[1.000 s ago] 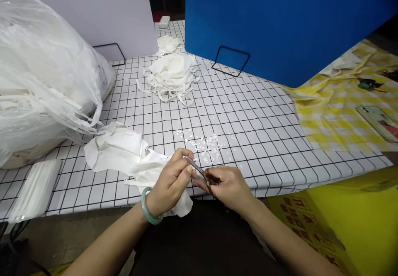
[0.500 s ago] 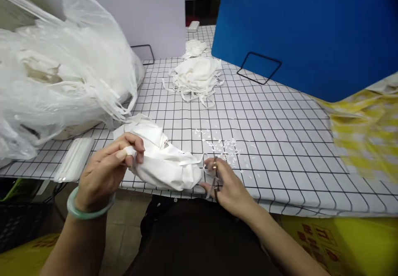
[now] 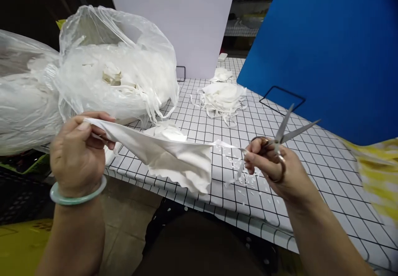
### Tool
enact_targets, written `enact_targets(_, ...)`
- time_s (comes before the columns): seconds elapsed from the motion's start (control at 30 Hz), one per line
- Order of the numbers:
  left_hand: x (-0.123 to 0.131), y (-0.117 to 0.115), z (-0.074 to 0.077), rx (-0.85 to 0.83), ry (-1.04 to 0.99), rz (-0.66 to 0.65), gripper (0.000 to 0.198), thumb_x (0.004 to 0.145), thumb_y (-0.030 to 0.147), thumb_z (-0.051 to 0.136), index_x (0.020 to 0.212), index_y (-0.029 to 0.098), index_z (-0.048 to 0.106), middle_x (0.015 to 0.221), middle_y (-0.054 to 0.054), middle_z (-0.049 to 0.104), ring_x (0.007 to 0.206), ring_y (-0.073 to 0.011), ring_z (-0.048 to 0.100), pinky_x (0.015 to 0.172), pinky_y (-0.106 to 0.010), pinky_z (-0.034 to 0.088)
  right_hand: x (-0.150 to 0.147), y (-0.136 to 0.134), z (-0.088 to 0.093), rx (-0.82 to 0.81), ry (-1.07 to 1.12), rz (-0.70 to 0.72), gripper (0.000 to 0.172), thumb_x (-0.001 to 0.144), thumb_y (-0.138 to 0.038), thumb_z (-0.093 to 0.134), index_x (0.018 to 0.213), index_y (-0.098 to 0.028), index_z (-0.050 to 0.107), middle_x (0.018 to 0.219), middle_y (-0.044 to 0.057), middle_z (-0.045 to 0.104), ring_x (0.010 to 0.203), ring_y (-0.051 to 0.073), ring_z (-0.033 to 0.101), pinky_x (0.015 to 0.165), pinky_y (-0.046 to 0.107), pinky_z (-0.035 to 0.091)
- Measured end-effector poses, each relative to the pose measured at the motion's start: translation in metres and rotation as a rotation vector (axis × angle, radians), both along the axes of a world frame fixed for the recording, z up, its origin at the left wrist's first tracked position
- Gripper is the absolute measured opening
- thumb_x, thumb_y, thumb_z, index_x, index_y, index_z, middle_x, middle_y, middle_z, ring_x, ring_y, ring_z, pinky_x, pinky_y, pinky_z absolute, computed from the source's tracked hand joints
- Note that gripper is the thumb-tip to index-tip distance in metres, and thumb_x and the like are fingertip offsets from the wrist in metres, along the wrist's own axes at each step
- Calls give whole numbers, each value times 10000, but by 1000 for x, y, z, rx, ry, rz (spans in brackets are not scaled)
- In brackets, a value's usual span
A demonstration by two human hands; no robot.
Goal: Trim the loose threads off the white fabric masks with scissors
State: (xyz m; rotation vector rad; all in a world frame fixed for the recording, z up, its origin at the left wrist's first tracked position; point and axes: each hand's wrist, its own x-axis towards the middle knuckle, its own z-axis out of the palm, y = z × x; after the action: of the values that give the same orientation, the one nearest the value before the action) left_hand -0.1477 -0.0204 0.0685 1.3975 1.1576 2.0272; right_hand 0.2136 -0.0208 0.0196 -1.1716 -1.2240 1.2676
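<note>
White cloth (image 3: 177,157) runs lengthwise rightward, pinched by left hand (image 3: 77,155) and, seemingly, right hand (image 3: 291,174).

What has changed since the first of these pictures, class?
The left hand moved left, away from the right hand, raising the white cloth between them. The right hand now pinches the strap, its scissors swung outward and open. The cloth pile and white scraps stayed on the table.

Shiny metal scissors (image 3: 277,141), matt cloth piece (image 3: 174,155), glossy plastic bag (image 3: 88,83), smooth bangle (image 3: 77,199)
</note>
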Motion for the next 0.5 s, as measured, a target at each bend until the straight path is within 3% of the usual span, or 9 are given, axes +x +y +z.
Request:
enact_targets(0.13, 10, 2, 1, 46, -170, -79, 265, 900, 111, 455, 687, 163, 604, 795, -55, 752, 504, -107, 563, 388, -208, 435, 6, 3, 29, 178, 285, -48, 229, 695, -201, 818, 728, -227, 592, 681, -37, 564, 539, 98, 596, 473, 199, 542)
enact_targets(0.27, 38, 19, 10, -65, -229, -366, 244, 956, 212, 510, 750, 173, 635, 819, -60, 715, 737, -184, 681, 611, -309, 633, 3, 14, 47, 235, 349, -50, 205, 714, -196, 800, 750, -232, 601, 706, -37, 578, 669, 128, 673, 666, 267, 630)
enact_targets(0.37, 82, 60, 29, -71, -147, -556, 324, 1001, 203, 444, 745, 189, 642, 798, -51, 660, 817, -190, 680, 770, -371, 641, -5, 52, 60, 337, 243, -44, 206, 749, -167, 768, 804, -232, 581, 771, -35, 608, 795, 158, 715, 830, 358, 629)
enact_targets(0.43, 121, 103, 47, -56, -62, -654, 382, 1019, 163, 384, 714, 188, 613, 787, -52, 635, 813, -173, 665, 815, -358, 615, -8, 95, 75, 423, 138, -101, 231, 760, -123, 744, 799, -225, 541, 764, -40, 601, 818, 163, 720, 861, 378, 610)
enact_targets(0.5, 160, 151, 65, -19, -19, -662, 391, 1014, 109, 370, 684, 183, 566, 791, -42, 615, 827, -147, 642, 836, -318, 588, -7, 144, 96, 507, 36, -189, 263, 788, -71, 695, 774, -225, 483, 710, -60, 557, 791, 142, 706, 849, 357, 591)
